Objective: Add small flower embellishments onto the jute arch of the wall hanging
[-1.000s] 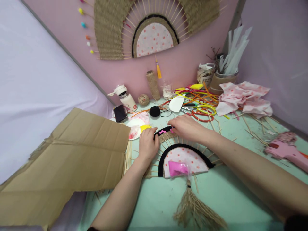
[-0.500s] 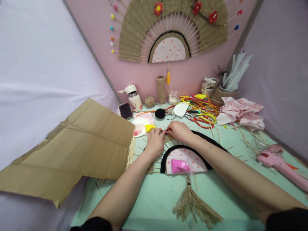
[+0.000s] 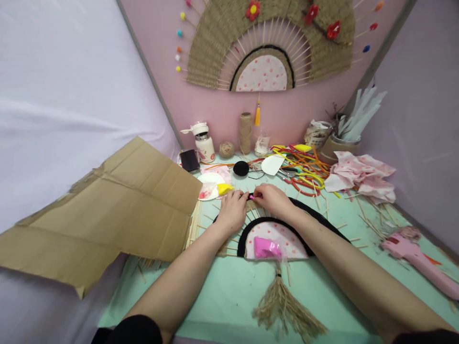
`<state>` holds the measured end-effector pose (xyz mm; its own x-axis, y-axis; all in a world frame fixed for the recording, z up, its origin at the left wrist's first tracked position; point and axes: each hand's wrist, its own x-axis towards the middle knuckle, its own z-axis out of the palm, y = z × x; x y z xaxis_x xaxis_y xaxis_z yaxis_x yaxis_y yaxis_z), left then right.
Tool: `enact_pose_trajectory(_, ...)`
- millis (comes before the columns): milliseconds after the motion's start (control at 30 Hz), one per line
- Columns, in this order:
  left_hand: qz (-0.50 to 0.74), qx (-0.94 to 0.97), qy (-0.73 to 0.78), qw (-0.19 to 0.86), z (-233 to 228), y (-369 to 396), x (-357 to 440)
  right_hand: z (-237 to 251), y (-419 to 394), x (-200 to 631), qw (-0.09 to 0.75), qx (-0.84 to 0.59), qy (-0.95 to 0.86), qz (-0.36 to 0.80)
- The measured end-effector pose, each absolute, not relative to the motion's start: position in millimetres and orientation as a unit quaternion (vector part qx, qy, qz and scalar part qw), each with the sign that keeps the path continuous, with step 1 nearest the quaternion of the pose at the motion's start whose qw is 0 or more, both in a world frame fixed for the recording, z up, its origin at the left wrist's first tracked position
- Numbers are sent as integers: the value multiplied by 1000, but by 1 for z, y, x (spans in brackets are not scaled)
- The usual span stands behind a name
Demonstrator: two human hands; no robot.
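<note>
On the table lies a half-round fan of sticks and twine with a black band, its dotted centre panel [image 3: 290, 237] facing up. At the fan's top edge my right hand [image 3: 273, 199] pinches a tiny pink piece of clay [image 3: 251, 196]. Close beside it, my left hand [image 3: 232, 210] rests on the fan's black rim, fingers bent and pressed together; what they hold, if anything, is hidden. A packet of pink clay [image 3: 267, 247] sits on the dotted panel. Below it spreads a twine tassel [image 3: 287, 306].
Bent cardboard [image 3: 143, 200] stands at left. Toward the back are a white bottle [image 3: 205, 145], black yarn ball [image 3: 241, 168], twine spool [image 3: 245, 133] and scissors [image 3: 304, 186]. A pink glue gun [image 3: 412, 255] lies at right near crumpled dotted cloth [image 3: 362, 174]. A finished fan [image 3: 263, 71] hangs behind.
The view has shifted slightly. My right hand has drawn a little away from my left fingers, and the pink piece at its fingertips shows more clearly.
</note>
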<state>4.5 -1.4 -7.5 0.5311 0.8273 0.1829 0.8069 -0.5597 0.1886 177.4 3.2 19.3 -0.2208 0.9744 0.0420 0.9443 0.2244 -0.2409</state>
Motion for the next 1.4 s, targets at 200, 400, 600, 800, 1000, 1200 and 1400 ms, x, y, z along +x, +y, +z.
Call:
enact_pose_trajectory(200,135,874,463,53,-4,-1,5,15,6,179,112,-617,-774,84)
enact_pose_trajectory(400,113,878,463,34,-7,-2,6,13,3,174,118,-627,-766,81)
enact_pose_trajectory(600,107,874,472,38,-6,-3,7,25,0,179,139,-634,-757,79)
enact_pose_trajectory(800,111,872,474,50,-6,-2,7,44,1,195,196,-647,-732,84)
enact_pose_trajectory(1000,129,868,476,53,-6,0,6,50,0,196,242,-631,-729,110)
enact_pose_trajectory(1200,121,876,465,44,-6,1,5,50,0,196,290,-606,-729,133)
enact_pose_trajectory(1400,136,873,467,47,-5,1,5,49,1,198,329,-587,-726,145)
